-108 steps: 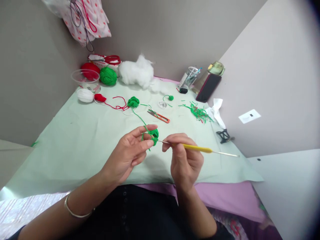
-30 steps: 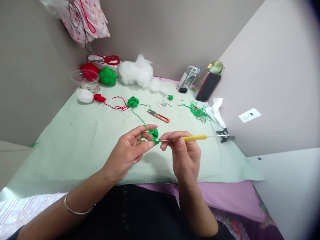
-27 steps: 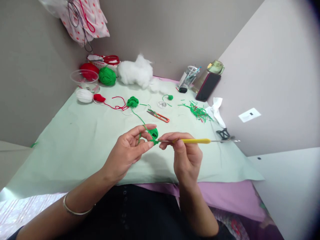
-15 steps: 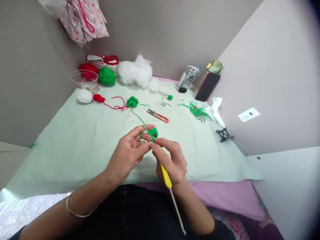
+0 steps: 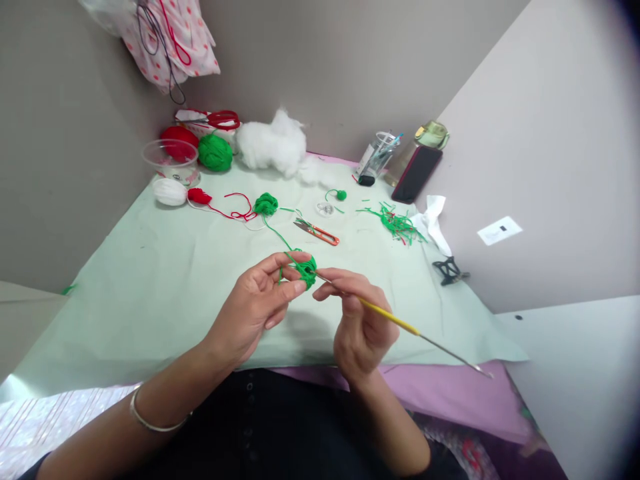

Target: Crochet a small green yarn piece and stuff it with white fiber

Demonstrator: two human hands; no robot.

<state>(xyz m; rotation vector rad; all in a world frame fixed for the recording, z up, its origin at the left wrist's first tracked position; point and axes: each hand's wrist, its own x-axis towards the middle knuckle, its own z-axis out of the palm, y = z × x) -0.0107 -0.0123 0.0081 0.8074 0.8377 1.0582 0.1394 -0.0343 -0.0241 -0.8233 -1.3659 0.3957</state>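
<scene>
Between the thumb and fingers of my left hand is a small green crochet piece, with green yarn looped over the fingers. My right hand grips a crochet hook by its yellow handle. One metal end of the hook meets the crochet piece; the other points down to the right. A strand of green yarn runs from my left hand back to a small green yarn bundle on the table. Orange thread snips lie just beyond my hands.
Green and red yarn scraps lie at right, near a phone leaning on a bottle. White stuffing, a green yarn ball and a clear tub stand along the back. A black stand sits by the right edge.
My right hand has moved right and turned, swinging the hook from steep to a flatter slant. More of the green crochet piece shows now. My left hand stays nearly in place.
</scene>
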